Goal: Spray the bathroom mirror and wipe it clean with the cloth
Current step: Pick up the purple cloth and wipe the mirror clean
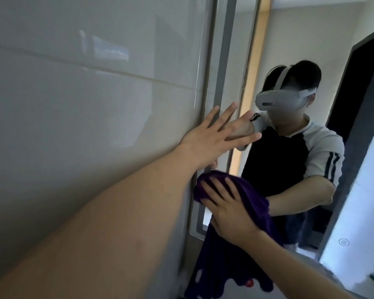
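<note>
The mirror (289, 50) stands upright on the wall straight ahead of both hands, its long left edge running top to bottom just beside the tiled wall (84, 93). A purple cloth (253, 203) lies flat against the glass near that edge, low on the pane, with its loose end hanging down below the grip. The right hand (229, 212) presses it there with straight, spread fingers, palm on the fabric, not clenched round it. Above it and a little to the left, the left hand (212, 139) is spread flat across the frame edge, fingers splayed and holding nothing, apparently bracing. The uncleaned glass lies mostly to the right of and above the cloth, so the right hand is the one placed to sweep that way. No spray bottle is in view. The only marking is a small round symbol (343, 242) low on the glass, far to the right; no words can be read.
</note>
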